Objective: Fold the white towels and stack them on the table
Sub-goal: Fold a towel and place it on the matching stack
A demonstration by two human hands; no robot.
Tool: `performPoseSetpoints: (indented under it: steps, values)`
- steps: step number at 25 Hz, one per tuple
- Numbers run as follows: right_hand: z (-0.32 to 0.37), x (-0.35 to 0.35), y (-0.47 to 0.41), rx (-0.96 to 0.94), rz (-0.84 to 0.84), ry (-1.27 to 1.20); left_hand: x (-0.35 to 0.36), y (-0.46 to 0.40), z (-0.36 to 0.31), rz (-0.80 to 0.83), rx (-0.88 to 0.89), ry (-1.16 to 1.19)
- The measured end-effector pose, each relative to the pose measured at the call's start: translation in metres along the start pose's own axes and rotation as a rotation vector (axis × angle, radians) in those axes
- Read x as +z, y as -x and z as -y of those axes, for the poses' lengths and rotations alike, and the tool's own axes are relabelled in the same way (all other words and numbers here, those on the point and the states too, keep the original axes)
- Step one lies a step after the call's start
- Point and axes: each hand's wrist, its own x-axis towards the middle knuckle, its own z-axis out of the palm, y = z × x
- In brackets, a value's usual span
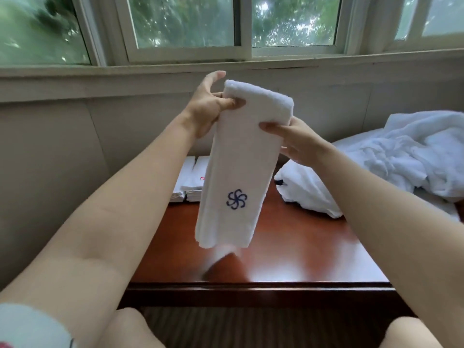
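- The left hand (pixel 209 106) is pinching the folded white towel (pixel 238 167) near its top fold.
- The right hand (pixel 292 139) is gripping its right edge, holding it hanging above the table (pixel 313 247).
- Folded towels (pixel 188 182) are lying stacked behind it.

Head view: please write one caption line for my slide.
Both hands, left and right, hold a folded towel upright above the table, folded stacks behind.
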Motion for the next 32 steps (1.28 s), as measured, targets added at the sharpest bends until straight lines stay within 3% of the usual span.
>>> performPoseSetpoints:
  steps: [5,7,8,11,13,19,23,25,28,30,32]
  values:
    - [0.018,0.04,-0.022,-0.09,-0.083,-0.104,-0.038,0.001,0.019,-0.002,0.028,0.24]
    - [0.017,0.048,-0.034,-0.103,-0.109,-0.058,-0.043,0.007,0.039,0.082,-0.005,0.262]
    - [0.016,0.048,-0.041,-0.101,-0.13,-0.028,-0.039,0.012,0.056,0.13,-0.053,0.239]
    - [0.003,0.032,-0.074,-0.078,-0.249,-0.017,-0.017,0.033,0.136,0.252,-0.415,0.146]
    - [-0.011,0.013,-0.101,-0.044,-0.31,-0.051,-0.007,0.029,0.185,0.328,-0.525,0.143]
    - [-0.076,-0.049,-0.21,0.058,-0.38,-0.065,-0.002,-0.055,0.251,0.257,-0.597,0.244]
    - [-0.106,-0.077,-0.307,0.025,-0.369,-0.064,-0.013,-0.134,0.282,0.161,-0.597,0.334]
    - [-0.134,-0.091,-0.352,0.034,-0.34,0.037,-0.015,-0.17,0.304,0.085,-0.636,0.361]
    - [-0.221,-0.098,-0.368,0.233,-0.418,0.459,-0.013,-0.192,0.342,0.044,-0.811,0.205]
    - [-0.298,-0.091,-0.35,0.371,-0.345,0.643,-0.011,-0.193,0.356,0.08,-0.877,0.057]
    - [-0.332,-0.085,-0.329,0.441,-0.268,0.701,-0.009,-0.196,0.355,0.058,-0.893,0.043]
